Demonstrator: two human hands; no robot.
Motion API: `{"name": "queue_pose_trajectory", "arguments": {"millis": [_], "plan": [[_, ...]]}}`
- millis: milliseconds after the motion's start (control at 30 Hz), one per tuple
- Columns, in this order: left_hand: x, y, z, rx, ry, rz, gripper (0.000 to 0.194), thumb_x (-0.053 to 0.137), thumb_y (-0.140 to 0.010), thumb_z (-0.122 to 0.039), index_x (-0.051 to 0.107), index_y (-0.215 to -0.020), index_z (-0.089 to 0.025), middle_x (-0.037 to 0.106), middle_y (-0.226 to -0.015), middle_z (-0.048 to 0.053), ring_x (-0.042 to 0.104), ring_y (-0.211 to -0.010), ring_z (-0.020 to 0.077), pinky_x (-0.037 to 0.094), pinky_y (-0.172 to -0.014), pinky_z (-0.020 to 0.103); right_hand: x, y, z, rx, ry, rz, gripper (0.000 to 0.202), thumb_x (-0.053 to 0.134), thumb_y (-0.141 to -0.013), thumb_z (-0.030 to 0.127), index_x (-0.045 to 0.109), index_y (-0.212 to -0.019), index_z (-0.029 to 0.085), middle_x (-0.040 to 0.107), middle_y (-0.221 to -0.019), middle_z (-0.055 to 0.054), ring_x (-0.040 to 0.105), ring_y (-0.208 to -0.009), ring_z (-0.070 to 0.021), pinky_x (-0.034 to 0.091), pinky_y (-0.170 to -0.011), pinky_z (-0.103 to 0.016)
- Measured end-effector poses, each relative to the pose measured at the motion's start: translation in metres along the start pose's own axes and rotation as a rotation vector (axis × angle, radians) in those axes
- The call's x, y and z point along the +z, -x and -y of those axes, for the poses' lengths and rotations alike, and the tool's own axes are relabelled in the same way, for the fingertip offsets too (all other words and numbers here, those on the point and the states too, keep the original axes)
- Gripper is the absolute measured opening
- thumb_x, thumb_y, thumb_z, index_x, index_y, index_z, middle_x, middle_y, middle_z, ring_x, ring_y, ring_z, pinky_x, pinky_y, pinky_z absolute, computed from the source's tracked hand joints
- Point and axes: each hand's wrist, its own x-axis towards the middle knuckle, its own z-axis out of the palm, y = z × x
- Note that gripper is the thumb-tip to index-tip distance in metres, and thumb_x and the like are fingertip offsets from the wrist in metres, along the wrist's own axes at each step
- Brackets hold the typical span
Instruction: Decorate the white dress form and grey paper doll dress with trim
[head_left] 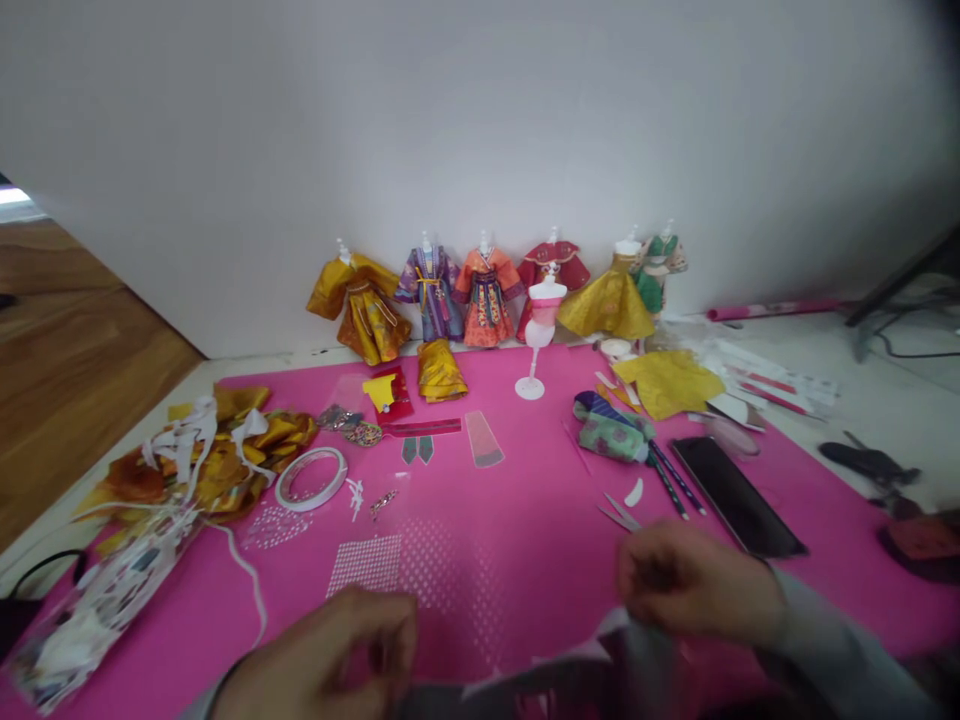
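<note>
At the bottom edge, my left hand (337,645) is closed with thumb and fingertips drawn together. What it pinches is too blurred to make out. Across from it, my right hand (697,590) is closed on a blurred dark grey piece with whitish edges (562,678), perhaps cloth. That piece stretches toward my left fingers, and its lower part is cut off by the frame. Just beyond my right hand lie small scissors (621,514) and a white crescent-shaped scrap (634,492). A sheet of small white dots (365,565) lies beyond my left hand.
Several dressed doll stands line the wall, behind a stand with a pink top (541,320). The pink mat (525,500) bears a tape roll (342,470), gold cloth (247,450), a plastic bag (105,610), pens (667,482), a phone (739,495) and yellow fabric (670,383).
</note>
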Motion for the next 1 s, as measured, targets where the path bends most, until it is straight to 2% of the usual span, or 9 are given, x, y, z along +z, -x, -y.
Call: {"name": "queue_pose_trajectory", "arguments": {"millis": [100, 233, 333, 433, 567, 700, 833, 900, 1000], "plan": [[-0.008, -0.049, 0.01, 0.004, -0.064, 0.124, 0.01, 0.047, -0.067, -0.016, 0.054, -0.063, -0.021, 0.058, -0.058, -0.006, 0.056, -0.056, 0.0125, 0.046, -0.055, 0.021, -0.006, -0.042, -0.018, 0.025, 0.09, -0.096, 0.015, 0.054, -0.074, 0.014, 0.068, -0.08, 0.014, 0.064, -0.057, 0.001, 0.059, -0.049, -0.0117, 0.043, -0.047, -0.02], [-0.001, -0.083, 0.02, -0.076, -0.25, -0.159, 0.017, 0.041, -0.08, -0.021, 0.058, -0.08, -0.017, 0.065, -0.079, 0.008, 0.062, -0.078, 0.0246, 0.05, -0.075, 0.041, -0.01, -0.061, -0.042, 0.05, 0.323, -0.361, 0.028, 0.052, -0.076, 0.01, 0.069, -0.097, 0.013, 0.072, -0.086, -0.01, 0.066, -0.078, -0.0207, 0.048, -0.071, -0.03], [0.019, -0.071, 0.019, -0.071, -0.343, -0.283, 0.026, 0.037, -0.088, -0.024, 0.06, -0.092, -0.014, 0.066, -0.096, 0.015, 0.062, -0.093, 0.0317, 0.046, -0.086, 0.053, -0.003, -0.041, -0.05, 0.059, 0.455, -0.452, 0.025, 0.048, -0.082, 0.014, 0.067, -0.099, 0.017, 0.07, -0.097, -0.011, 0.065, -0.089, -0.0239, 0.045, -0.077, -0.034], [0.054, -0.052, 0.021, 0.018, -0.375, -0.275, 0.025, 0.04, -0.091, -0.024, 0.064, -0.088, -0.02, 0.07, -0.095, 0.01, 0.066, -0.089, 0.0268, 0.053, -0.082, 0.046, 0.016, -0.015, -0.053, 0.122, 0.538, -0.466, 0.02, 0.046, -0.086, 0.018, 0.065, -0.084, 0.019, 0.07, -0.085, -0.01, 0.066, -0.078, -0.026, 0.043, -0.066, -0.034], [0.097, -0.046, 0.038, 0.441, -0.742, -0.433, 0.034, 0.048, -0.084, -0.014, 0.062, -0.115, -0.021, 0.068, -0.124, 0.009, 0.066, -0.108, 0.0261, 0.058, -0.083, 0.041, 0.047, 0.009, -0.052, 0.181, 0.574, -0.43, 0.016, 0.053, -0.084, 0.022, 0.063, -0.071, 0.022, 0.07, -0.069, -0.006, 0.067, -0.065, -0.0245, 0.04, -0.055, -0.032], [0.094, -0.056, 0.051, 0.491, -0.893, -0.396, 0.055, 0.044, -0.078, -0.005, 0.053, -0.13, -0.019, 0.061, -0.134, 0.01, 0.06, -0.119, 0.0269, 0.054, -0.09, 0.047, 0.071, 0.025, -0.051, 0.084, 0.537, -0.422, 0.012, 0.057, -0.082, 0.021, 0.062, -0.09, 0.028, 0.07, -0.078, 0.001, 0.068, -0.066, -0.0177, 0.045, -0.056, -0.028], [0.076, -0.06, 0.048, 0.422, -0.893, -0.396, 0.058, 0.043, -0.073, -0.003, 0.056, -0.127, -0.018, 0.06, -0.136, 0.013, 0.057, -0.122, 0.031, 0.051, -0.091, 0.054, 0.093, 0.031, -0.061, -0.097, 0.685, -0.618, 0.058, 0.065, -0.07, 0.021, 0.048, -0.125, 0.025, 0.067, -0.112, -0.009, 0.069, -0.088, -0.0244, 0.054, -0.071, -0.031], [0.08, -0.058, 0.04, 0.435, -0.89, -0.466, 0.052, 0.042, -0.076, -0.003, 0.059, -0.123, -0.019, 0.062, -0.133, 0.013, 0.058, -0.12, 0.0306, 0.052, -0.091, 0.054, 0.1, 0.029, -0.066, -0.126, 0.756, -0.631, 0.067, 0.065, -0.065, 0.017, 0.045, -0.129, 0.021, 0.066, -0.114, -0.013, 0.068, -0.09, -0.0275, 0.055, -0.072, -0.032], [0.101, -0.053, 0.026, 0.565, -0.848, -0.509, 0.034, 0.043, -0.089, -0.013, 0.064, -0.113, -0.024, 0.07, -0.121, 0.006, 0.063, -0.113, 0.0247, 0.056, -0.089, 0.045, 0.102, 0.024, -0.069, -0.095, 0.754, -0.613, 0.047, 0.058, -0.068, 0.011, 0.056, -0.114, 0.023, 0.067, -0.1, -0.009, 0.068, -0.083, -0.0239, 0.054, -0.07, -0.03]]}}
